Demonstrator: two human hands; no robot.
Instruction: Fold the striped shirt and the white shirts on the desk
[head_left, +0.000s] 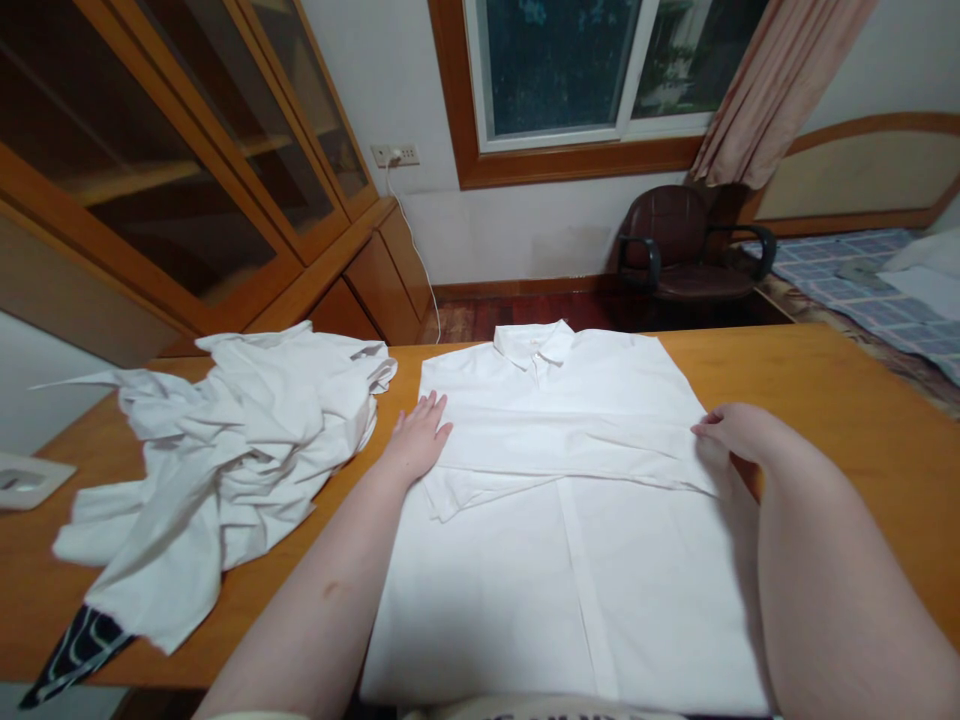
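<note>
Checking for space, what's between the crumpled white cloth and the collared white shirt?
A strip of bare wooden tabletop, with the left forearm reaching across it; the head view shows this.

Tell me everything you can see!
Shirt: one, white, mid-table
Heap: one, white, table's left
Patterned cloth: one, black, by heap
Unclear object: one, pale, left edge
Table: one, brown, foreground
Cabinet: one, brown, left
Wall: one, white, back
Socket: one, white, wall
Cord: one, white, below socket
Window: one, dark, back
Curtain: one, pink, beside window
Chair: one, brown, behind table
Bed: one, blue-checked, right
Left hand: one, bare, shirt's left edge
Right hand: one, bare, shirt's right edge
</note>
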